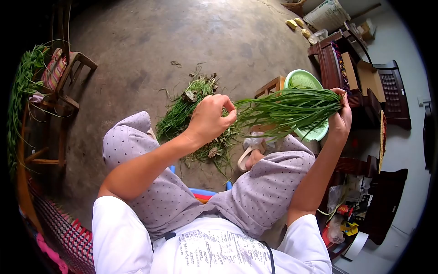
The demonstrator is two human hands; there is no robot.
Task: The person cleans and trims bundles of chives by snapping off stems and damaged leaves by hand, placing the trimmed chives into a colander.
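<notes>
Holds a bunch of long green leaves (292, 107) roughly level in front of the body, clasped at its gathered end in the right hand (341, 114) — presumably to keep the bases together while leaving the blades loose to fan leftward. Holds the left hand (212, 118) just beside the loose tips, thumb and forefinger curled into a narrow ring, a shape suited to fine contact rather than a full grasp; cannot tell a caught blade from a bare pinch. Shows a heap of greens (174, 118) on the floor (137, 41) between the feet, probably so placed for a low, central reach, with loose brown debris kept at ground level. Includes, beyond the bunch and partly hidden by it, a pale green basin (302, 78) near a wooden stool (273, 86) — seemingly convenient to the right side.
</notes>
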